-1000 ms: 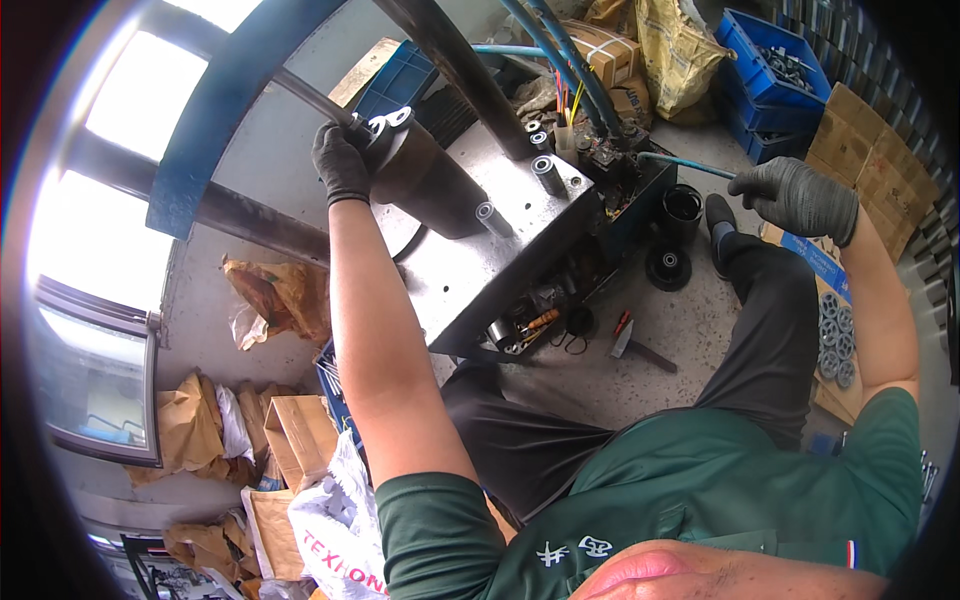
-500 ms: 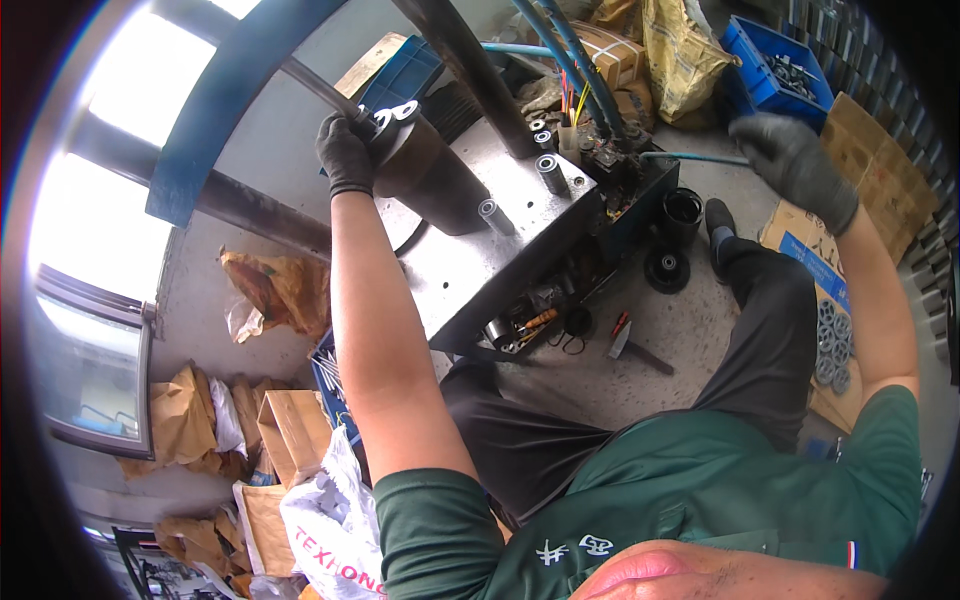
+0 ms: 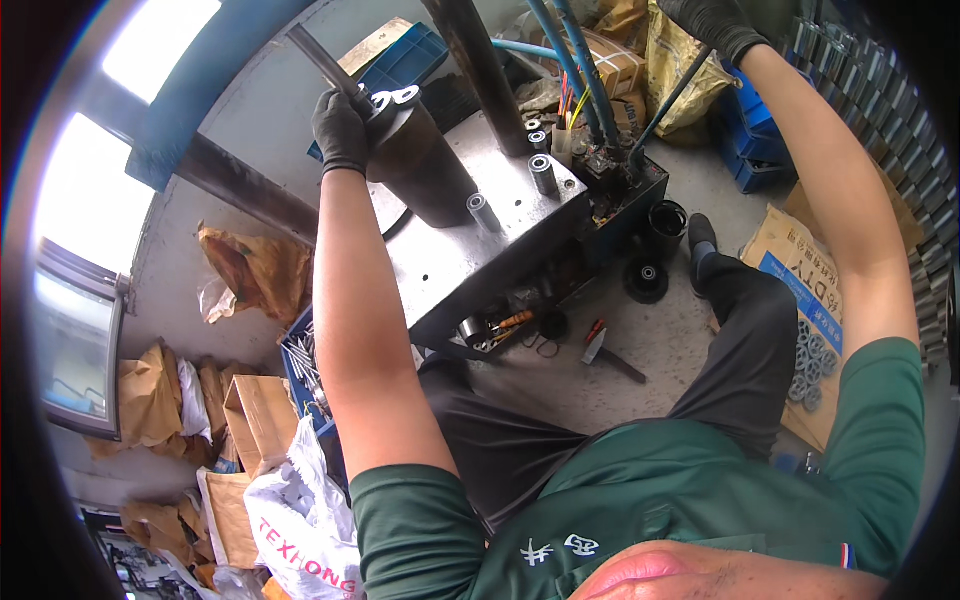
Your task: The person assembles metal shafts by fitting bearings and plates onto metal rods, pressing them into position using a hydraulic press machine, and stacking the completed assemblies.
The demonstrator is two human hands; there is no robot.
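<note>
Gloved fingers of the left hand [image 3: 341,135] curl at the foot of a steel rod [image 3: 318,55] beside the top of a dark cylinder [image 3: 420,170], upper left of centre; whether they clamp cannot be told. At upper right, the right hand [image 3: 712,25] meets a dark lever [image 3: 672,105], finger closure unclear at the frame's edge. A column [image 3: 478,75] and small metal sleeves [image 3: 542,175] crowd the plate [image 3: 450,268]; blue hoses [image 3: 588,70] rise at upper centre.
</note>
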